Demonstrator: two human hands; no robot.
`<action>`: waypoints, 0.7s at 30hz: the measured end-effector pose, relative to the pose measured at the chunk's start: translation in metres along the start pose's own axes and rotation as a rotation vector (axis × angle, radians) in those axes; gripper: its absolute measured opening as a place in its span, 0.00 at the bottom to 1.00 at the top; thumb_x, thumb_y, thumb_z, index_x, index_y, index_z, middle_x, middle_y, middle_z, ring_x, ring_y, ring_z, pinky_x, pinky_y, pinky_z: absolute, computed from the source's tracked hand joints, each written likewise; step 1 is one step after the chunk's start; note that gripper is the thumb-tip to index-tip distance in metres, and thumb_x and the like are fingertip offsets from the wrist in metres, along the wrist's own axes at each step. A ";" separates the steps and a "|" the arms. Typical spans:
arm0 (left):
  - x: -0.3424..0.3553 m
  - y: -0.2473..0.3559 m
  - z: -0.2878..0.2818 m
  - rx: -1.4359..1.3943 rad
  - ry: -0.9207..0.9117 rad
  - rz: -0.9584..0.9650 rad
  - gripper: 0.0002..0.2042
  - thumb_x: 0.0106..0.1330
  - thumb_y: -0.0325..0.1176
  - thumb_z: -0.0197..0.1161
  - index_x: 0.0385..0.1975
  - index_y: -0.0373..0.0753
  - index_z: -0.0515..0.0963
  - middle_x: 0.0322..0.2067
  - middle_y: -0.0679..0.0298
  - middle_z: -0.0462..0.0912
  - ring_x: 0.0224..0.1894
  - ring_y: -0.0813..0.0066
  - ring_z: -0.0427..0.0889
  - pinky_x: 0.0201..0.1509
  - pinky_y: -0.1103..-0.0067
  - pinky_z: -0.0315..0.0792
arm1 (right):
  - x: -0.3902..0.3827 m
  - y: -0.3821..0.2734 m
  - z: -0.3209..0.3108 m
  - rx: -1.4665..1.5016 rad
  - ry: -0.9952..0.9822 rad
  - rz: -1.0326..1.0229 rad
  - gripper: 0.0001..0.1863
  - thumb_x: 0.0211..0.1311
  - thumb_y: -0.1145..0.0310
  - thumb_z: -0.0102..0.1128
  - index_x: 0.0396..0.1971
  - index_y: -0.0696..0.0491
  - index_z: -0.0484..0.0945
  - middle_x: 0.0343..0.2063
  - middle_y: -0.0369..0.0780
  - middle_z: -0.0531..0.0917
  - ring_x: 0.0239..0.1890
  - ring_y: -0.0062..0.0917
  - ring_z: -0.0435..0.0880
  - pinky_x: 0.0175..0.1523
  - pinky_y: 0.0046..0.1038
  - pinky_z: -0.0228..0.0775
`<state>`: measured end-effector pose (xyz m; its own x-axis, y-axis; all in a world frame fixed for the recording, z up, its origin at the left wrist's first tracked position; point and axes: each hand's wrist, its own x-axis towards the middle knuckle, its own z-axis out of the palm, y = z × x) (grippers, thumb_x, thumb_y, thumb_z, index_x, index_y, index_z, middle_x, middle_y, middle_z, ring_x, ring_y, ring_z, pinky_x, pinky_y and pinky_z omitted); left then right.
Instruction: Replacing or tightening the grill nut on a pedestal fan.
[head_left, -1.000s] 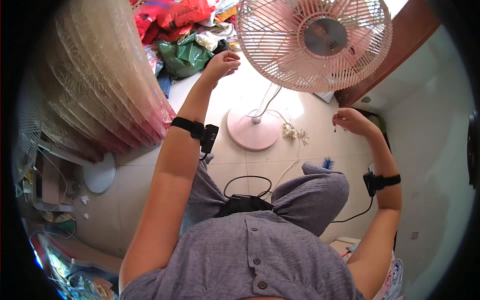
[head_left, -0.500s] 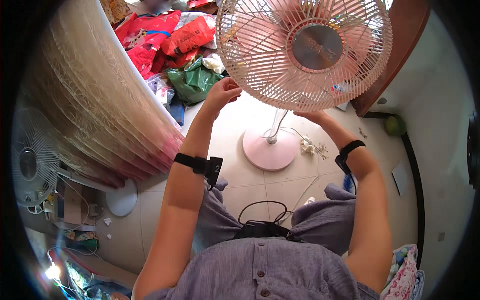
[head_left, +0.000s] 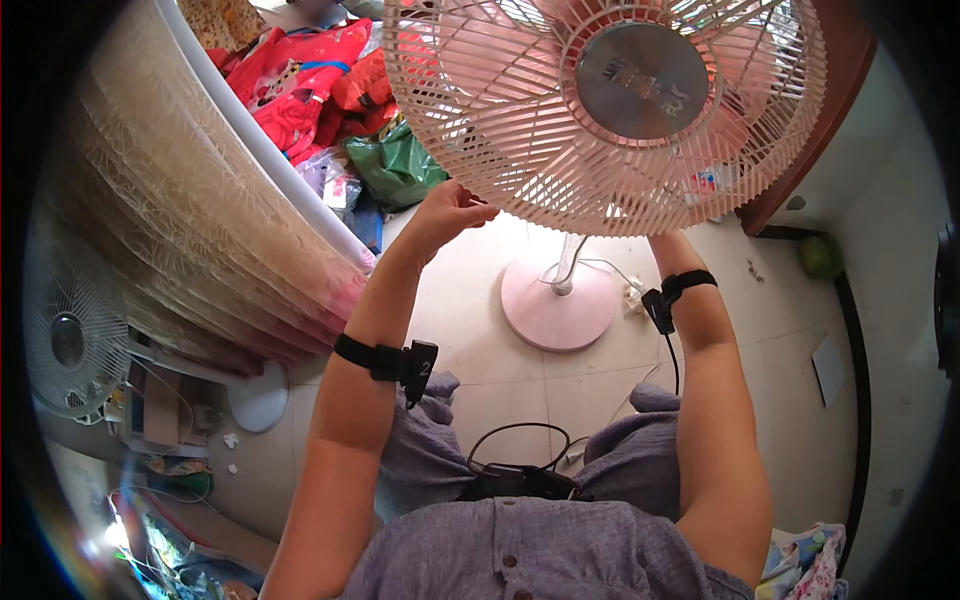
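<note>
A standing fan with a pale pink round grille [head_left: 500, 150] and a grey hub disc [head_left: 643, 82] fills the upper right. Its pole rises from a round pink base [head_left: 560, 305] on the floor. At the grille's lower left rim, my left hand [head_left: 448, 215] is closed, thumb and fingers pinched at the edge; the fingertips are partly hidden. My right hand [head_left: 668, 243] reaches up behind the lower rim. Only its wrist end shows, and the grille covers the fingers. Each forearm wears a black strap with a small device.
A beige-to-pink curtain [head_left: 190, 190] hangs at the left, beside a second, white fan [head_left: 68, 340]. Red clothes [head_left: 290, 95] and a green plastic bag [head_left: 395, 168] are piled beyond it. A green round object [head_left: 820, 257] lies near the right wall. Crumpled white scraps [head_left: 634, 295] lie by the base.
The grille looks larger and lower, its face tipped nearer to me. My right hand has moved in behind the rim, while my left hand stays at the lower left edge. The view has shifted slightly.
</note>
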<state>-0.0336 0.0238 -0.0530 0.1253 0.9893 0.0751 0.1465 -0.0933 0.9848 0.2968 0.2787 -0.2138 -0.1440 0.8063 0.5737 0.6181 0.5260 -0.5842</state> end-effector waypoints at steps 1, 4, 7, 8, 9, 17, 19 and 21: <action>0.000 0.000 0.002 0.030 -0.010 -0.008 0.16 0.56 0.35 0.68 0.39 0.32 0.78 0.32 0.63 0.82 0.33 0.79 0.79 0.38 0.81 0.73 | 0.001 0.002 0.001 0.004 0.012 0.028 0.19 0.50 0.53 0.60 0.31 0.55 0.81 0.32 0.45 0.84 0.39 0.41 0.82 0.49 0.35 0.73; 0.006 -0.010 0.002 0.122 -0.004 -0.048 0.15 0.55 0.37 0.69 0.35 0.30 0.80 0.28 0.63 0.82 0.29 0.79 0.78 0.36 0.81 0.72 | 0.000 0.008 0.004 0.013 0.043 0.112 0.19 0.50 0.53 0.60 0.32 0.55 0.81 0.32 0.45 0.84 0.39 0.41 0.82 0.49 0.35 0.73; 0.004 -0.011 0.007 0.225 -0.006 -0.103 0.15 0.55 0.37 0.69 0.36 0.32 0.80 0.28 0.65 0.82 0.30 0.81 0.77 0.37 0.82 0.71 | -0.003 0.011 0.011 0.025 0.062 0.195 0.19 0.50 0.53 0.61 0.32 0.55 0.81 0.32 0.45 0.84 0.39 0.40 0.82 0.49 0.35 0.73; -0.001 -0.001 0.016 0.147 0.000 -0.061 0.14 0.56 0.37 0.68 0.36 0.33 0.81 0.27 0.66 0.81 0.30 0.81 0.77 0.37 0.82 0.71 | -0.009 0.009 0.014 0.032 0.068 0.222 0.19 0.50 0.53 0.61 0.32 0.55 0.81 0.32 0.45 0.84 0.39 0.40 0.82 0.49 0.35 0.73; -0.004 0.004 0.023 0.068 0.005 -0.019 0.14 0.56 0.38 0.68 0.35 0.34 0.81 0.27 0.67 0.81 0.30 0.81 0.76 0.37 0.82 0.70 | -0.015 0.007 0.016 0.039 0.073 0.249 0.19 0.50 0.53 0.61 0.32 0.55 0.81 0.32 0.45 0.84 0.39 0.40 0.82 0.49 0.35 0.73; 0.016 -0.008 0.024 0.183 -0.094 -0.127 0.13 0.56 0.35 0.68 0.38 0.35 0.81 0.31 0.65 0.81 0.32 0.81 0.76 0.37 0.81 0.71 | 0.011 -0.047 0.031 0.036 0.149 0.428 0.20 0.50 0.52 0.61 0.32 0.55 0.81 0.32 0.44 0.84 0.39 0.39 0.82 0.49 0.34 0.73; 0.013 -0.009 0.021 0.184 -0.076 -0.136 0.13 0.56 0.34 0.68 0.38 0.35 0.80 0.32 0.65 0.81 0.32 0.81 0.77 0.38 0.81 0.72 | -0.003 -0.068 0.035 0.040 0.156 0.460 0.20 0.49 0.52 0.62 0.32 0.55 0.81 0.32 0.44 0.84 0.39 0.39 0.82 0.49 0.34 0.73; 0.010 -0.004 0.024 0.129 -0.060 -0.082 0.14 0.57 0.35 0.68 0.39 0.34 0.79 0.32 0.65 0.81 0.32 0.80 0.77 0.38 0.81 0.73 | -0.009 -0.077 0.026 0.030 0.184 0.492 0.20 0.49 0.52 0.62 0.33 0.55 0.81 0.32 0.44 0.84 0.39 0.38 0.82 0.49 0.34 0.73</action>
<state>-0.0099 0.0314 -0.0602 0.1656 0.9860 -0.0182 0.2832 -0.0298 0.9586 0.2306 0.2380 -0.1885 0.2978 0.9003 0.3173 0.5553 0.1070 -0.8247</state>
